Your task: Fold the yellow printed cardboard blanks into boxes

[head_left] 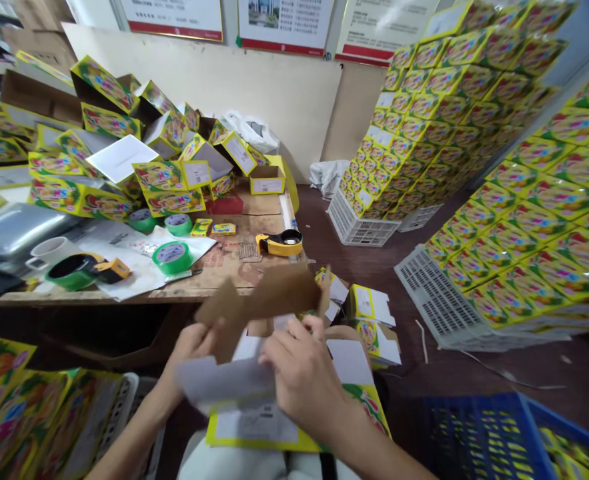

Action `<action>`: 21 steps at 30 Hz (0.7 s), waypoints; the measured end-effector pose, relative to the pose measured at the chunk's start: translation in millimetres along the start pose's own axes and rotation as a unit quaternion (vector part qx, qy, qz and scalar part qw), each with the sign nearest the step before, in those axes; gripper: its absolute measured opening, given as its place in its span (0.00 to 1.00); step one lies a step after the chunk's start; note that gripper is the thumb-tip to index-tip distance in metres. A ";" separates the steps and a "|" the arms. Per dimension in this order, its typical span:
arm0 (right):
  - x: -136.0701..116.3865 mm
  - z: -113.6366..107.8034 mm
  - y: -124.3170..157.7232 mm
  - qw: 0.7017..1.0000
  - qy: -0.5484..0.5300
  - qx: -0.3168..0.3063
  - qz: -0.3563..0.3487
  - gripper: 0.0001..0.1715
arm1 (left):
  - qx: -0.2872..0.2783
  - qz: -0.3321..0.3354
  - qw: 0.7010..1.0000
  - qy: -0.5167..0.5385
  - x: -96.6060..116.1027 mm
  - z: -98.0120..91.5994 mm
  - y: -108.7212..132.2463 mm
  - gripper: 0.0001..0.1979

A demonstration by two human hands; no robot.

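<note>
Above my lap, a partly folded cardboard box (284, 293) is blurred by motion, its plain brown inside showing and a pale flap (224, 377) hanging at the near side. My left hand (194, 350) grips its left edge with the fingers closed. Curled over the near middle of the same box is my right hand (299, 360), the fingertips at the flap. Beneath both hands a yellow-edged carton (254, 428) with a white printed label lies across my lap. Where one carton ends and the other begins is hard to make out.
The workbench (229, 263) holds a heap of yellow boxes (169, 177), green tape rolls (173, 258), a tape dispenser (279, 243) and a mug (53, 252). Box stacks stand on white crates (361, 230) at the right. A blue crate (479, 440) sits near right, flattened cartons (19, 407) near left.
</note>
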State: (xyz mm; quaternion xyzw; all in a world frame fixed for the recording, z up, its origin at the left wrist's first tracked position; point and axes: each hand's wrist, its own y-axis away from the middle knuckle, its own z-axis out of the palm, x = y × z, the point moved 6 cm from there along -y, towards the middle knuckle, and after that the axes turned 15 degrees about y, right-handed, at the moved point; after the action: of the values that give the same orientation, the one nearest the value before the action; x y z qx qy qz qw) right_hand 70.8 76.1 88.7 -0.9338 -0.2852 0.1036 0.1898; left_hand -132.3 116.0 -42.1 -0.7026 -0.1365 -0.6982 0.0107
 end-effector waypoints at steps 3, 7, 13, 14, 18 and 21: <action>15.1 52.3 15.0 0.990 -0.001 -0.127 0.068 0.10 | 0.100 0.016 0.995 0.006 -3.3 -7.0 11.7 0.27; 21.8 98.9 20.7 0.972 0.019 -0.222 0.074 0.10 | 0.006 0.152 0.985 -0.076 -1.7 21.9 37.0 0.32; 42.0 46.1 31.7 0.988 0.029 0.051 0.145 0.17 | -0.116 0.274 0.921 -0.252 -7.1 41.9 44.0 0.37; 49.1 33.9 40.7 0.973 0.032 0.117 0.194 0.22 | -0.113 0.279 0.915 -0.269 -7.8 40.3 42.8 0.38; 46.9 34.7 58.6 0.974 -0.024 0.114 0.195 0.35 | -0.133 0.300 0.887 -0.325 -6.7 47.7 45.0 0.42; 27.0 59.3 56.8 0.993 -0.072 -0.018 0.091 0.31 | -0.182 0.321 0.861 -0.351 -3.4 63.1 51.5 0.42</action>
State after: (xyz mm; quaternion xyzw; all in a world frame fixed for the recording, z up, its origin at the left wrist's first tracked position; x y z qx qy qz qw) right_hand 102.9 65.6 9.2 -0.9493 -0.2134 0.1823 0.1416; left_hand -59.9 78.7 -38.0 -0.8954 0.2314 -0.3760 0.0581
